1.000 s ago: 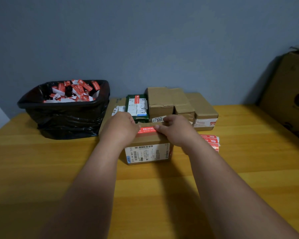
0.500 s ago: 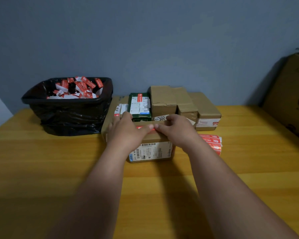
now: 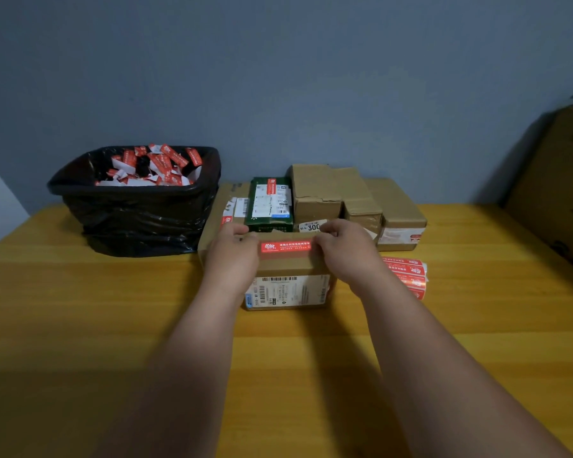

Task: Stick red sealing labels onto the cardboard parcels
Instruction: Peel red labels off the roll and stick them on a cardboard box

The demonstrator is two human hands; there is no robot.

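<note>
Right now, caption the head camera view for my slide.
Both hands, left and right, press a red sealing label onto a cardboard parcel.

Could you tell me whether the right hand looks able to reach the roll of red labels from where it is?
Probably yes: the roll of red labels lies on the table just beside the right hand, with nothing between them.

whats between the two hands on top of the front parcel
In the head view, the red sealing label lies flat across the front parcel's top, spanning from the left hand to the right hand.
</note>
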